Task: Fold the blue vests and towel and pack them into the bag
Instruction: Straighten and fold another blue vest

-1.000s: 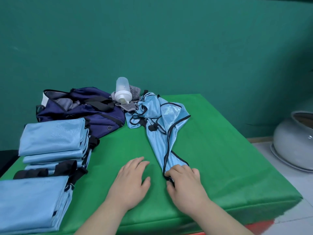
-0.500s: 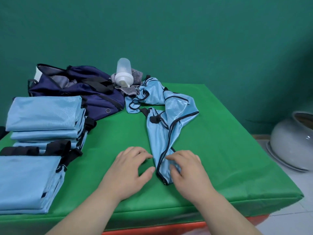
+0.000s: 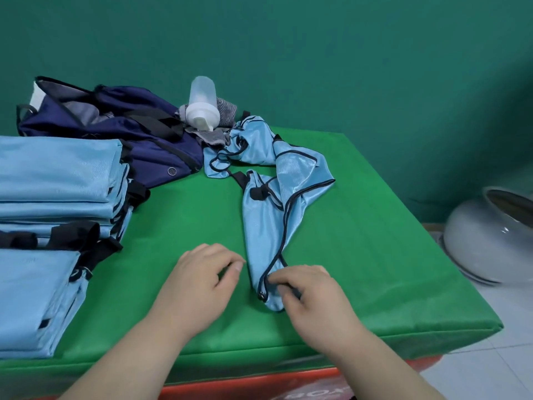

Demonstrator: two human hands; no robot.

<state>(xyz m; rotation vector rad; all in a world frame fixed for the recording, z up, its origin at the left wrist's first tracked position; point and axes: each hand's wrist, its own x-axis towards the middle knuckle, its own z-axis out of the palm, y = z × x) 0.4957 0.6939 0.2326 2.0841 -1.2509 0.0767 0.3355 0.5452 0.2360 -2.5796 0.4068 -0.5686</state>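
A crumpled light-blue vest [image 3: 268,215] with dark trim stretches from mid-table toward me. My right hand [image 3: 311,295] pinches its near end by the trimmed edge. My left hand [image 3: 202,278] hovers just left of the vest with fingers loosely curled, holding nothing. Folded blue vests lie in a stack [image 3: 57,180] at the left, with another folded pile [image 3: 34,298] nearer me. The open navy bag [image 3: 115,131] sits at the back left. A grey towel [image 3: 222,122] lies bunched behind the vest, partly hidden by a bottle.
A translucent bottle with a white cap [image 3: 202,105] rests on the towel beside the bag. The green table [image 3: 360,255] ends close on the right, where a large grey ceramic pot [image 3: 493,238] stands on the floor. A teal wall runs behind.
My right hand has drawn the vest's near end toward me and shifted from pressing it to pinching its edge. My left hand's fingers have curled in beside it.
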